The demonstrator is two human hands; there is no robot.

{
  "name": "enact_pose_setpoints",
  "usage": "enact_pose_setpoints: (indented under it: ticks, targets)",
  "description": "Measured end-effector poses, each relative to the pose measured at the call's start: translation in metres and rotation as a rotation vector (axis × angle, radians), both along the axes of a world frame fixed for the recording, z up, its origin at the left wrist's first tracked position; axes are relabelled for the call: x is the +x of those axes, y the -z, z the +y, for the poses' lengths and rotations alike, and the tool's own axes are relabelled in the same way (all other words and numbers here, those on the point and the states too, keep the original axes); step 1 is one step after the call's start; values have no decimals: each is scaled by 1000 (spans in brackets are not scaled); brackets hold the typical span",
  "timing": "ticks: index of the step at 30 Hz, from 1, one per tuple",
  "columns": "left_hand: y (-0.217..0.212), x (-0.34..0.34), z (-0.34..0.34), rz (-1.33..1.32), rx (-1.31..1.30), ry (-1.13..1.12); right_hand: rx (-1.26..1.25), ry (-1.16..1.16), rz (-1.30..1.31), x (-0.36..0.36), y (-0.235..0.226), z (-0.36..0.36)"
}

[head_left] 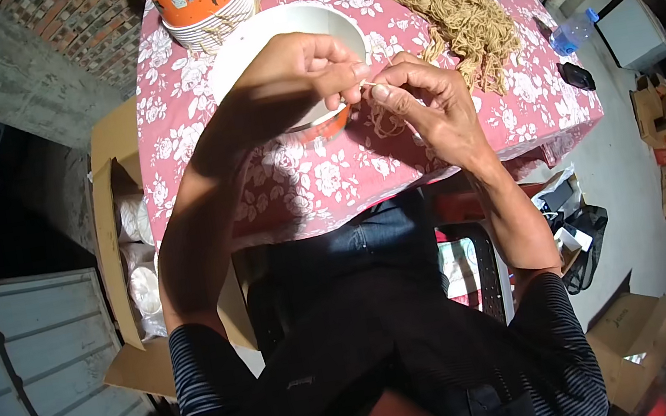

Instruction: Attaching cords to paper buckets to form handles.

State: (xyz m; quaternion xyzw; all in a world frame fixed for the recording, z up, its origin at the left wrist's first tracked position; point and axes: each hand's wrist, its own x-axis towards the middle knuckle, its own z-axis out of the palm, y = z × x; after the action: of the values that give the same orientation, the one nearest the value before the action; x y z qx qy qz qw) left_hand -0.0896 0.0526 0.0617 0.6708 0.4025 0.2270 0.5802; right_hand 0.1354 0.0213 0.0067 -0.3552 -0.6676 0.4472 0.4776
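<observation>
I see a bench (294, 188) under a pink floral cloth, standing against a red brick wall (76, 39). Grey concrete floor (626, 168) runs to the right, littered with cardboard boxes (627, 335). An open carton (114, 244) sits left, beside corrugated metal sheeting (42, 362).

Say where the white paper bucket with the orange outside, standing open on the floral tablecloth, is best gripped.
Probably at its far rim: the white paper bucket stands upright and open, while the left hand and right hand pinch a thin tan cord over the near edge. Come from above on the far side.
</observation>
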Motion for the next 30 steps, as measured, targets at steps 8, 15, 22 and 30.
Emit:
enact_pose_setpoints:
  ticks: [8,15,22,30]
  targets:
    - [2,-4,-5,-312,-5,3,251,38,-314,-1,-8,-20]
    - [-2,11,-27,-80,147,-56,-13,-7,-247,9,-30,-20]
    - [2,12,-31,40,524,-102,59,-18,-295,13,-38,-22]
    - [3,8,-26,-70,159,-200,-149,68,0,8,-22,-26]
